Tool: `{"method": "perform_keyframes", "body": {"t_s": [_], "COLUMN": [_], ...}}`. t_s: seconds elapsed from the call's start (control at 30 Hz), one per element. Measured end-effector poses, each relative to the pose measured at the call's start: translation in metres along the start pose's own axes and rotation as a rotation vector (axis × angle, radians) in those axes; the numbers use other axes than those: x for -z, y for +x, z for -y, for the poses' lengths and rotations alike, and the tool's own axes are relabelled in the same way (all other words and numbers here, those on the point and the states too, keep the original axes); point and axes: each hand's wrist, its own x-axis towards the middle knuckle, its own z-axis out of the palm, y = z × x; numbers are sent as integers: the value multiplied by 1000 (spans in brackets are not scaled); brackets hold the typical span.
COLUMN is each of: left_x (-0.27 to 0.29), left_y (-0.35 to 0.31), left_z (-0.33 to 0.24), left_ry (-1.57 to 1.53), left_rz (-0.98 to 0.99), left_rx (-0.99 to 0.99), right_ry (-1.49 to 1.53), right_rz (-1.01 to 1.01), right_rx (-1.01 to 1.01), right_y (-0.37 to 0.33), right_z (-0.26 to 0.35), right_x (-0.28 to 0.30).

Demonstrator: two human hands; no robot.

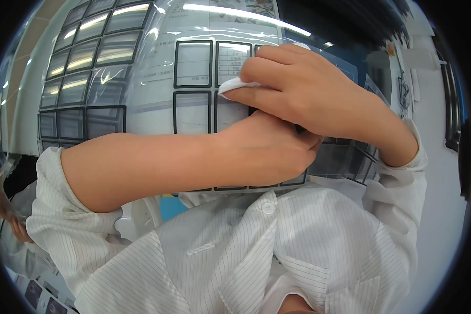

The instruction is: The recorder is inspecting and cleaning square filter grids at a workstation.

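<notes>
My right hand [309, 86] pinches a folded white cloth [236, 85] between thumb and fingers, above black-framed clear panels [193, 63] laid in rows on the table. Below it my left hand [277, 149] reaches across from the left, crossing under the right wrist. Its fingers curl inward at the right end and are mostly hidden; a small dark patch shows between the two hands, and I cannot make out what is held there. Under my left forearm, the lower edges of more panels stick out.
More black-framed panels [83, 57] stand in a grid at the left under glossy clear film. Printed sheets [162, 68] lie beneath the table's clear cover. Dark equipment [345, 26] is at the far right. Another person's hand [18, 227] shows at the left edge.
</notes>
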Motion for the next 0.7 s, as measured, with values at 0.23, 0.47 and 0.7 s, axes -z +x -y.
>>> {"method": "perform_keyframes", "body": {"t_s": [0.23, 0.47, 0.7], "left_x": [16, 26, 29], "left_y": [8, 11, 21], "left_z": [1, 8, 35], "left_ry": [-140, -321, 8], "left_rz": [271, -11, -16], "left_rx": [63, 334, 345], "right_ry": [224, 75, -3], "right_rz": [43, -64, -62], "right_rx": [-118, -547, -811], "right_y": [-25, -127, -181], "right_z": [1, 37, 102], "right_x": [44, 74, 57]}}
